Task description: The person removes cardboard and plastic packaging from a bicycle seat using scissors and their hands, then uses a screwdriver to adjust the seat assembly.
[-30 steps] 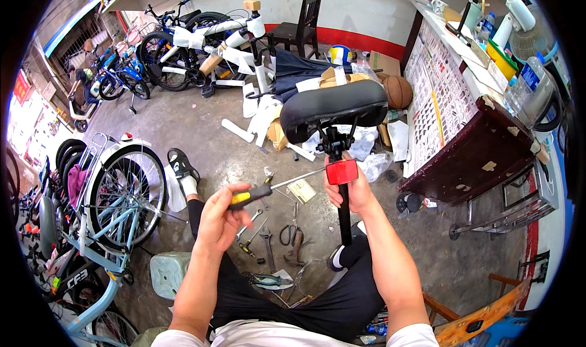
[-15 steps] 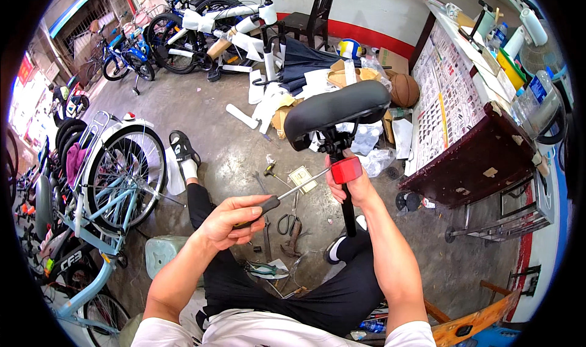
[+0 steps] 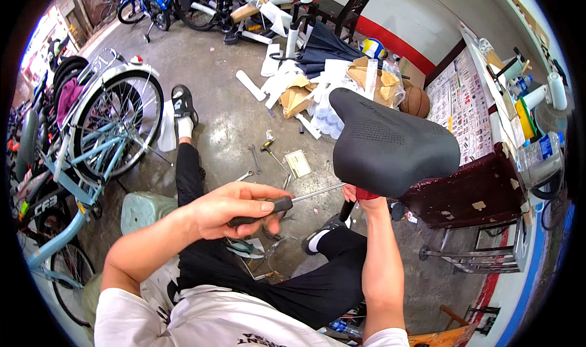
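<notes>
My left hand (image 3: 229,210) is closed round the black handle of a screwdriver (image 3: 318,192), its metal shaft running right to the underside of a black bicycle saddle (image 3: 394,148). Beneath the saddle, my right hand (image 3: 372,204) grips the black seat post (image 3: 346,211) where a red reflector (image 3: 367,194) is fixed. Most of the reflector and some right-hand fingers are covered by the saddle. The screwdriver's tip ends beside the right fingers; whether it sits in a screw cannot be seen.
Spanners, pliers (image 3: 241,245) and a yellow-black tool (image 3: 267,145) lie on the floor between my legs. To the left stand a light-blue bicycle (image 3: 107,148) and a green stool (image 3: 143,211). Cardboard and wrapping (image 3: 299,100) lie ahead; a dark-red cabinet (image 3: 470,194) stands right.
The saddle has tilted so its top faces me, now covering much of the reflector and right hand. The left hand still holds the screwdriver. The whole view has shifted.
</notes>
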{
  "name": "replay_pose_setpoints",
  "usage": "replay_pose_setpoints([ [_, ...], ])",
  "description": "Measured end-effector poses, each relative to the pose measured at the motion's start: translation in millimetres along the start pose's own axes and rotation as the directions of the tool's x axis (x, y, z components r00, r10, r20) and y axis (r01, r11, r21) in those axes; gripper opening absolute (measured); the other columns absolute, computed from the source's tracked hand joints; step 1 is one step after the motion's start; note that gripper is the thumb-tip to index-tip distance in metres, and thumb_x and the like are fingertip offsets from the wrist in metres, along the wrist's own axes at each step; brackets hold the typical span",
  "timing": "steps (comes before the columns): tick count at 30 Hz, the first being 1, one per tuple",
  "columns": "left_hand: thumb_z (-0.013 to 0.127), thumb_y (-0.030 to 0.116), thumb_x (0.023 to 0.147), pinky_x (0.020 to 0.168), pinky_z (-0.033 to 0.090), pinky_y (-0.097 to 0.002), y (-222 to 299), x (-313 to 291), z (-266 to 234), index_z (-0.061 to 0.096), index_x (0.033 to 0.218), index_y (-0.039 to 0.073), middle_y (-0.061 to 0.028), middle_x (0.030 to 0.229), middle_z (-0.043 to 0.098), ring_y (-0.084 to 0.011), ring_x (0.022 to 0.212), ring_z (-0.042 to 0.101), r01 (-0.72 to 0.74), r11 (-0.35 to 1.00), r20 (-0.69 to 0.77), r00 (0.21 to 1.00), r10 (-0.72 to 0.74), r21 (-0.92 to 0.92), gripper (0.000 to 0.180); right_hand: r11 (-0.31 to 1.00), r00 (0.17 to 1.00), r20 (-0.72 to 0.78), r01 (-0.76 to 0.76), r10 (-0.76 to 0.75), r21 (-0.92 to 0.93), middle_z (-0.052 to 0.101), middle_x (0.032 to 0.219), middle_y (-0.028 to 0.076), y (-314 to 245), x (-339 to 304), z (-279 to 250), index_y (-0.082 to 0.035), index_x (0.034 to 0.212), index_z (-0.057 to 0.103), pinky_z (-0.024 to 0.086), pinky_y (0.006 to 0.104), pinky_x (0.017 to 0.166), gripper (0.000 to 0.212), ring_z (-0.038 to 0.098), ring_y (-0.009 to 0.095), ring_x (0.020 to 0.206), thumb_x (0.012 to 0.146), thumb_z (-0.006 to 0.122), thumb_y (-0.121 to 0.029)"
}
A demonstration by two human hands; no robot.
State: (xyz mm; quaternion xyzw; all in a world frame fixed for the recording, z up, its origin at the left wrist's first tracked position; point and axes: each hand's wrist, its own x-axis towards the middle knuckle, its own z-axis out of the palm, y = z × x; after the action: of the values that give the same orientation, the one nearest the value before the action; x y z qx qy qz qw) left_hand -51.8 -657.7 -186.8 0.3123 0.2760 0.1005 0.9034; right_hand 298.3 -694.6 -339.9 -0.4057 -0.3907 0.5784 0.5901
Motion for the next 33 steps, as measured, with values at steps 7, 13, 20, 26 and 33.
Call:
replay_pose_setpoints([
  [7,0.065,0.015,0.100,0.048,0.039,-0.0259,-19,14,-29,0.059,0.137,0.001,-0.0049,0.082,0.063,-0.0066,0.056,0.049,-0.292,0.824,0.019,0.946,0.324,0.486,0.041,0.990,0.997,0.076,0.023,-0.012,-0.136,0.042,0.058,-0.001,-1,7,11,-0.007,0.103,0.057,0.040,0.0300,0.050,0.043,0.045,0.015,0.046,0.102,0.051,-0.050],
  [13,0.073,0.007,0.086,0.061,0.051,-0.0298,-14,-2,-5,0.062,0.133,0.002,-0.0108,0.094,0.071,-0.0124,0.070,0.067,-0.043,-0.388,0.297,0.724,0.623,0.921,0.048,0.986,0.997,0.081,0.035,-0.022,-0.164,0.046,0.061,0.001,5,9,9,-0.004,0.119,0.055,0.043,0.0295,0.047,0.041,0.048,0.015,0.047,0.101,0.056,-0.041],
  [20,0.068,0.015,0.097,0.049,0.041,-0.0162,-3,2,-43,0.055,0.142,0.001,-0.0108,0.103,0.070,-0.0079,0.071,0.061,0.035,0.993,0.147,0.989,-0.019,-0.111,0.049,0.915,0.968,0.085,0.251,-0.236,-0.316,0.056,0.067,0.006,34,17,-13,-0.002,0.130,0.053,0.042,0.0294,0.045,0.045,0.053,0.016,0.048,0.101,0.059,-0.036],
  [26,0.068,0.015,0.097,0.055,0.045,-0.0247,-12,4,-30,0.058,0.143,0.009,-0.0070,0.099,0.071,-0.0073,0.071,0.060,-0.193,0.746,-0.079,0.947,0.313,0.637,0.048,0.966,0.982,-0.028,0.180,-0.189,-0.184,0.055,0.067,0.005,44,18,-23,-0.002,0.129,0.053,0.042,0.0293,0.045,0.043,0.052,0.016,0.048,0.102,0.057,-0.034],
  [33,0.073,0.006,0.077,0.062,0.053,-0.0366,-22,6,-14,0.068,0.125,0.008,-0.0067,0.092,0.068,-0.0264,0.073,0.065,-0.107,-0.395,0.387,0.535,0.751,0.913,0.049,0.957,0.982,0.016,0.188,-0.189,-0.221,0.056,0.068,0.006,38,17,-22,-0.002,0.129,0.053,0.042,0.0292,0.045,0.043,0.052,0.016,0.048,0.102,0.057,-0.035],
])
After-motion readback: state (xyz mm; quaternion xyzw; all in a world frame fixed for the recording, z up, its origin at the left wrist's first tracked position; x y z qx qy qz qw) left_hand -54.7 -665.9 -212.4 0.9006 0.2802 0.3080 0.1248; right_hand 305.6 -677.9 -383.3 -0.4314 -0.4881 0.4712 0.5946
